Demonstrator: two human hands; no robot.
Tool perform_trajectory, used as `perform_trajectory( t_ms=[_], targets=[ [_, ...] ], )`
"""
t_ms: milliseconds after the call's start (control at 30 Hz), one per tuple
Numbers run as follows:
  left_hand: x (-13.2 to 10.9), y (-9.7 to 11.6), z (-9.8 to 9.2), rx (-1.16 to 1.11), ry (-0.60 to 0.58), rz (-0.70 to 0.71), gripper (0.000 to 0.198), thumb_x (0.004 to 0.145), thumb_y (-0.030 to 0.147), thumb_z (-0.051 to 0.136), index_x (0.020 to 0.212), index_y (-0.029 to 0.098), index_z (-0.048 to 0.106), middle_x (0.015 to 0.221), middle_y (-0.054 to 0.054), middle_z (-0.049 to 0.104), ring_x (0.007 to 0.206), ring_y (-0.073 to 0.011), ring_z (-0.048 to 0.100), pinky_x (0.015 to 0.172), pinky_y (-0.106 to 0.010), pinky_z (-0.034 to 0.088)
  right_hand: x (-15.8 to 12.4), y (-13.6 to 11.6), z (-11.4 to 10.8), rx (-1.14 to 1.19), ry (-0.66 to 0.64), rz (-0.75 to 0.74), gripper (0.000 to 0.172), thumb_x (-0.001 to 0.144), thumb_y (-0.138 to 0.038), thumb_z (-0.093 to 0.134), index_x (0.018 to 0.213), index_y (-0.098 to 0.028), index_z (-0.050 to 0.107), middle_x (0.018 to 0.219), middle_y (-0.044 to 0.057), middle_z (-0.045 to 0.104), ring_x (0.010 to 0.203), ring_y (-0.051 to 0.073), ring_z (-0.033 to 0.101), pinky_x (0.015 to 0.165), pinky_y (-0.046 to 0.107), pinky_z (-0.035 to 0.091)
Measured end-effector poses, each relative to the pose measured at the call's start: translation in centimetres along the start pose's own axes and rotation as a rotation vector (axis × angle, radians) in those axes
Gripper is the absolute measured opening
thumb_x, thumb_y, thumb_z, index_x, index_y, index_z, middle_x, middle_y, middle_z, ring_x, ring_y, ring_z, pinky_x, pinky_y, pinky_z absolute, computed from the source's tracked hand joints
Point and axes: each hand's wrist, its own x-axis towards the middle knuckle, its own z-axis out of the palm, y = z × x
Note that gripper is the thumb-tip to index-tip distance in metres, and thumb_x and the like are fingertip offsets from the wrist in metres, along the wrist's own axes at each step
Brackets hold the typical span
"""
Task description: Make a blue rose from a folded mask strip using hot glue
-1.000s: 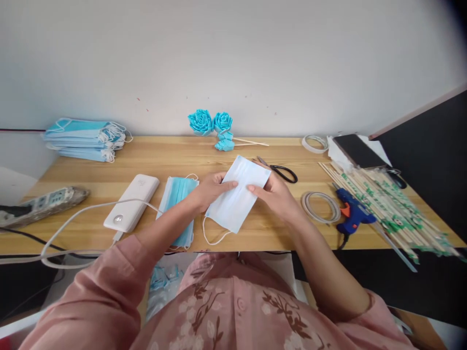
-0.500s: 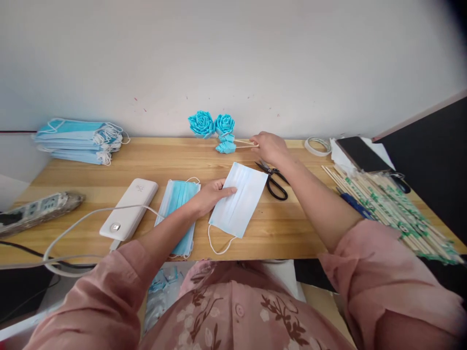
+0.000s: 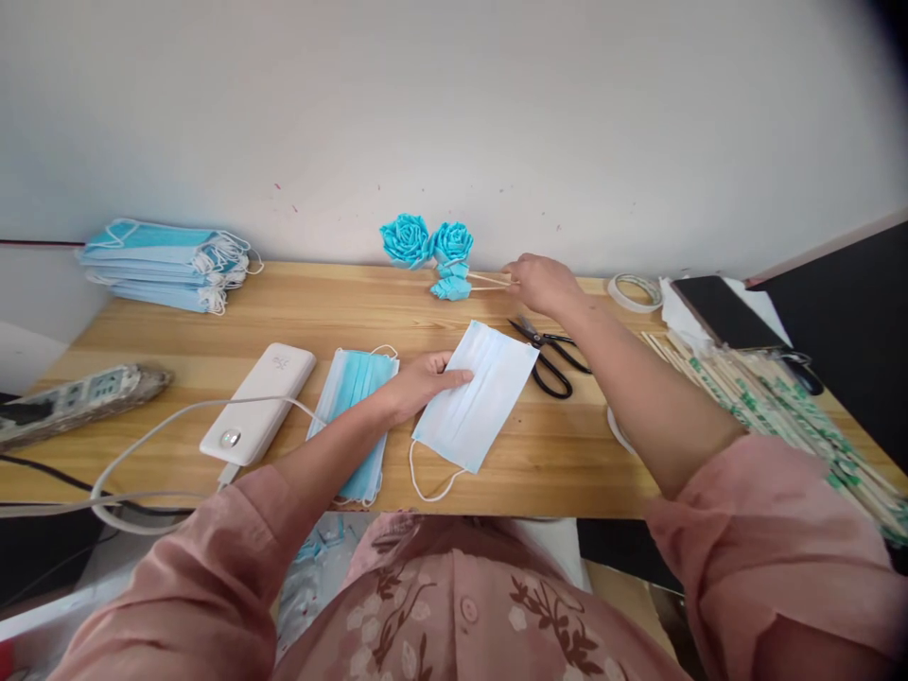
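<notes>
My left hand (image 3: 424, 383) pinches a pale face mask (image 3: 480, 395) along its left edge, thumb on top; one white ear loop hangs from its lower end. Toward the wall, my right hand (image 3: 545, 284) is closed around the thin stick stems (image 3: 489, 284) of blue flowers. Two round rose heads, a larger blue rose (image 3: 407, 240) and a smaller blue rose (image 3: 452, 242), lie at the table's back edge, with folded blue pieces (image 3: 451, 284) just below them. Black-handled scissors (image 3: 550, 357) lie open below my right wrist, beside the mask.
A stack of blue masks (image 3: 166, 263) sits back left, and more masks (image 3: 358, 397) lie by my left forearm. A white power bank (image 3: 259, 402) trails a cable near a power strip (image 3: 78, 402). On the right are tape (image 3: 635, 291), a phone (image 3: 729, 312) and packaged sticks (image 3: 787, 416).
The whole view has shifted slightly, so things on the table appear a little farther right. Both hands keep their holds on the mask and the stems.
</notes>
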Motion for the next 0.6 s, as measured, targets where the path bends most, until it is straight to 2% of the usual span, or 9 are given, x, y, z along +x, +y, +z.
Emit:
perform_trajectory(
  t_ms=[100, 200, 300, 333, 400, 500, 567, 600],
  targets=[
    [0.0, -0.1, 0.0, -0.005, -0.003, 0.005, 0.053, 0.063, 0.046, 0.093, 0.100, 0.015, 0.072, 0.095, -0.006, 0.077, 0.078, -0.0172, 0.067, 0.078, -0.031, 0.051, -1.6, 0.1, -0.6, 0.088, 0.041, -0.025, 0.039, 0.097, -0.021, 0.048, 0.129, -0.015, 0.071, 0.127, 0.018, 0.070, 0.113, 0.030, 0.066, 0.092, 0.038, 0.049],
    [0.0, -0.2, -0.1, 0.008, -0.009, 0.020, 0.053, 0.065, 0.047, 0.092, 0.101, 0.014, 0.071, 0.096, -0.008, 0.077, 0.080, -0.0188, 0.068, 0.078, -0.031, 0.051, -4.0, -0.1, -0.3, 0.345, 0.095, -0.028, 0.039, 0.098, -0.023, 0.047, 0.127, -0.017, 0.072, 0.121, 0.014, 0.073, 0.109, 0.028, 0.068, 0.094, 0.039, 0.051],
    [0.1, -0.3, -0.3, 0.017, -0.002, 0.058, 0.054, 0.067, 0.050, 0.090, 0.103, 0.014, 0.071, 0.095, -0.009, 0.077, 0.083, -0.0214, 0.070, 0.078, -0.033, 0.052, -7.5, -1.0, 0.7, 0.831, 0.198, 0.077, 0.044, 0.100, -0.037, 0.046, 0.137, -0.024, 0.066, 0.112, 0.009, 0.075, 0.093, 0.024, 0.071, 0.082, 0.038, 0.058],
    [0.2, -0.4, -0.4, 0.012, 0.008, 0.078, 0.055, 0.068, 0.051, 0.089, 0.104, 0.014, 0.071, 0.095, -0.009, 0.077, 0.084, -0.0219, 0.070, 0.079, -0.033, 0.052, -8.8, -1.6, 1.2, 1.021, 0.250, 0.129, 0.047, 0.101, -0.045, 0.046, 0.140, -0.025, 0.063, 0.112, 0.009, 0.075, 0.093, 0.024, 0.071, 0.076, 0.038, 0.060],
    [0.3, -0.5, -0.4, -0.008, 0.044, 0.125, 0.054, 0.069, 0.051, 0.089, 0.104, 0.015, 0.070, 0.094, -0.008, 0.077, 0.084, -0.0216, 0.070, 0.079, -0.034, 0.052, -11.4, -3.1, 2.2, 1.324, 0.350, 0.187, 0.056, 0.098, -0.060, 0.048, 0.144, -0.029, 0.059, 0.115, 0.009, 0.074, 0.101, 0.025, 0.071, 0.078, 0.040, 0.062],
    [0.5, -0.6, -0.4, -0.049, 0.090, 0.166, 0.054, 0.066, 0.050, 0.090, 0.101, 0.015, 0.070, 0.093, -0.008, 0.077, 0.079, -0.0195, 0.068, 0.078, -0.033, 0.052, -14.5, -5.7, 3.7, 1.573, 0.264, 0.182, 0.070, 0.091, -0.071, 0.056, 0.148, -0.032, 0.053, 0.129, 0.008, 0.071, 0.113, 0.027, 0.070, 0.093, 0.046, 0.061],
    [0.4, -0.5, -0.3, -0.059, 0.090, 0.170, 0.055, 0.064, 0.050, 0.091, 0.100, 0.014, 0.071, 0.092, -0.007, 0.077, 0.076, -0.0181, 0.066, 0.076, -0.033, 0.052, -15.6, -6.9, 4.4, 1.614, 0.140, 0.117, 0.073, 0.085, -0.070, 0.066, 0.146, -0.032, 0.055, 0.137, 0.007, 0.068, 0.121, 0.029, 0.067, 0.100, 0.049, 0.059],
    [0.4, -0.4, -0.2, -0.055, 0.084, 0.171, 0.056, 0.063, 0.050, 0.091, 0.100, 0.014, 0.071, 0.092, -0.007, 0.076, 0.075, -0.0177, 0.066, 0.076, -0.032, 0.052, -15.8, -7.1, 4.6, 1.599, 0.122, 0.105, 0.073, 0.083, -0.070, 0.068, 0.145, -0.033, 0.056, 0.139, 0.007, 0.067, 0.123, 0.030, 0.066, 0.101, 0.050, 0.059]
  ],
)
